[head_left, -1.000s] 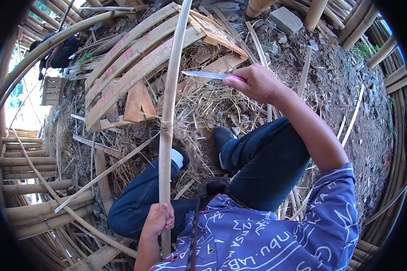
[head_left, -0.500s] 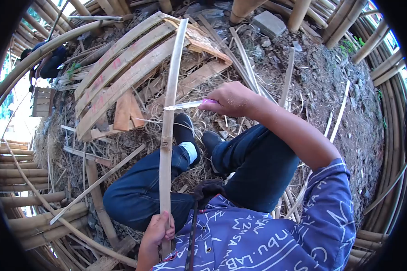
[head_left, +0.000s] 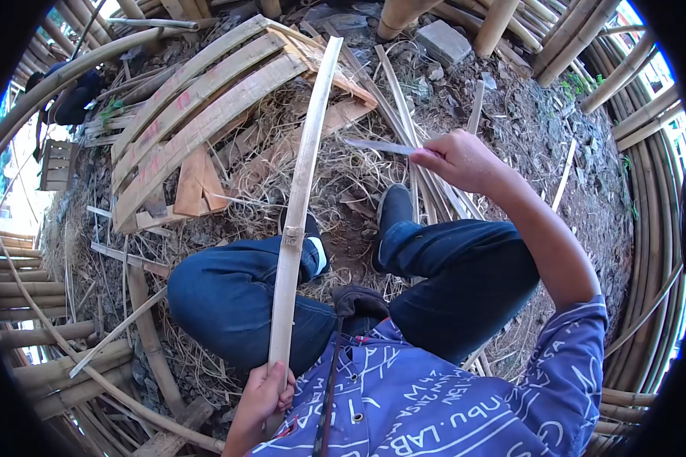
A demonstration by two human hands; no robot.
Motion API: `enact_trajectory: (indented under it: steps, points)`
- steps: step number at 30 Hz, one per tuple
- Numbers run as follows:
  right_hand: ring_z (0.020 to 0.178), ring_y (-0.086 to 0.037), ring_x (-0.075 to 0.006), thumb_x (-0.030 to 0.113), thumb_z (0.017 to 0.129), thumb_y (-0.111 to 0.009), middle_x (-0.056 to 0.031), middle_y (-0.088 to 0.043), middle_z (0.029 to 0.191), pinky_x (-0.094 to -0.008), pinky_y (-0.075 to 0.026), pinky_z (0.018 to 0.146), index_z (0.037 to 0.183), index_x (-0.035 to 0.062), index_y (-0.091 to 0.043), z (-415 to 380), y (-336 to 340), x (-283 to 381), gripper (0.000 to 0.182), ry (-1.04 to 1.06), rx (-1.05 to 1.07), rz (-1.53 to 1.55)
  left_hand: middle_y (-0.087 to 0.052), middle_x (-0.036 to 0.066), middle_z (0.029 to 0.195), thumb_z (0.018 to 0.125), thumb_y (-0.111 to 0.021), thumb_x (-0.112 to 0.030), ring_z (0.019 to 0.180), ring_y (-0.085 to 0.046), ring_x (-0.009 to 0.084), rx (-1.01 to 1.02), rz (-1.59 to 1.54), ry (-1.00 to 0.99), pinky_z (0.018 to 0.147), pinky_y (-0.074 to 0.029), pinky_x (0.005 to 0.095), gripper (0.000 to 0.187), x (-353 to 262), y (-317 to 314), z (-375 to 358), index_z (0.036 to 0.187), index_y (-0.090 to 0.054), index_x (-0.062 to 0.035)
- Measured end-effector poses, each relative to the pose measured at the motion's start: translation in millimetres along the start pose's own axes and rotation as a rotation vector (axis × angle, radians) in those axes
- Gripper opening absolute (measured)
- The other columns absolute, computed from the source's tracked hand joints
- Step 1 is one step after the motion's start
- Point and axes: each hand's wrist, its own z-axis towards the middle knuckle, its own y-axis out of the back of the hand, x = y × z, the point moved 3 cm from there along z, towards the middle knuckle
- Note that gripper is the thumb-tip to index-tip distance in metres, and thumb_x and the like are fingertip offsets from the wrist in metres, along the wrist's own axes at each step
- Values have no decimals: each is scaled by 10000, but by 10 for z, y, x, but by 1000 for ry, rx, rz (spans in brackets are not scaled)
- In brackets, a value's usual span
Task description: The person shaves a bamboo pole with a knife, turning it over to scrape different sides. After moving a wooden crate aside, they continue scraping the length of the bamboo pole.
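A long pale bamboo strip [head_left: 303, 177] runs up from my lap across my left leg, tilted a little to the right at its far end. Its near end is wrapped in the closed fingers of my left hand [head_left: 265, 394]. My right hand [head_left: 462, 160] is closed around a knife [head_left: 381, 146], whose handle is mostly hidden in the fist. The blade points left toward the strip, with a gap between them. A darker node ring marks the strip near my left foot.
Curved wooden slats [head_left: 206, 126] lie in a stack at the upper left. A grey block [head_left: 443, 41] sits at the back among upright bamboo poles [head_left: 405, 17]. Shavings and loose strips cover the ground around my shoes. Another person [head_left: 76, 95] is at the far left.
The knife has come away from the strip, as my right hand moved right. The strip's far end has swung to the right. My knees are wider apart.
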Motion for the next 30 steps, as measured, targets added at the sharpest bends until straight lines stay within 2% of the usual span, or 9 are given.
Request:
enact_trajectory:
  steps: [5,11,13,17,19,21,23,25,30]
  points:
    - [572,-584,-347,512,927,-471,-173,-581,597,-428,-454,579,799,9,-671,112,-69,-258,556,27,-160,134,-413,19,535,1007,-378,-352,449,-374,96,-38,168,-24,433,-313,243,405,-100,-139,36,825,-511,-16]
    - [627,-614,-329,543,914,-475,-165,-620,644,-412,-474,622,824,30,-691,79,-18,-252,564,-126,-82,129,-425,14,548,988,-443,-358,480,-401,103,47,159,41,448,-320,248,402,-183,-122,150,789,-527,-19]
    - [716,-630,-364,552,895,-497,-189,-646,717,-431,-490,675,833,48,-689,17,-107,-309,543,-122,-92,139,-431,15,536,978,-466,-374,464,-402,103,38,257,16,443,-324,248,412,-253,-41,248,771,-536,-25]
    - [683,-623,-366,525,865,-569,-175,-617,703,-443,-468,629,919,52,-603,-243,-144,-223,478,-61,-23,-24,-479,1,505,964,-503,-354,406,-420,61,-47,419,-75,384,-320,215,424,-488,-40,362,704,-574,-27]
    - [718,-628,-373,495,894,-539,-181,-617,713,-447,-473,645,944,55,-594,-233,-174,-201,447,-66,14,-10,-483,-5,504,959,-511,-359,410,-428,55,-18,488,-141,384,-321,214,437,-601,-5,452,687,-582,-24]
    - [763,-633,-389,498,913,-483,-190,-644,758,-465,-484,679,881,48,-594,-154,-340,-255,464,-80,-275,164,-484,-7,505,958,-514,-363,411,-429,54,-45,507,-134,386,-324,213,446,-617,10,490,679,-583,-22]
    - [759,-633,-389,450,933,-454,-200,-647,768,-465,-491,688,863,49,-644,-46,-387,-312,450,-267,-183,-14,-488,-8,508,956,-516,-374,415,-435,53,-48,519,-143,390,-333,210,463,-594,31,464,677,-586,-11]
    - [738,-637,-376,440,928,-459,-198,-642,735,-462,-499,674,817,46,-666,41,-345,-452,459,-322,-224,62,-495,-4,510,957,-515,-369,412,-434,56,-72,470,-136,389,-332,212,460,-497,67,499,683,-593,-7]
    - [710,-641,-367,458,936,-456,-180,-640,712,-467,-513,665,890,105,-663,-161,-551,80,412,-187,-179,57,-500,2,505,965,-508,-344,428,-458,64,7,449,-196,402,-352,224,457,-435,17,652,679,-593,2]
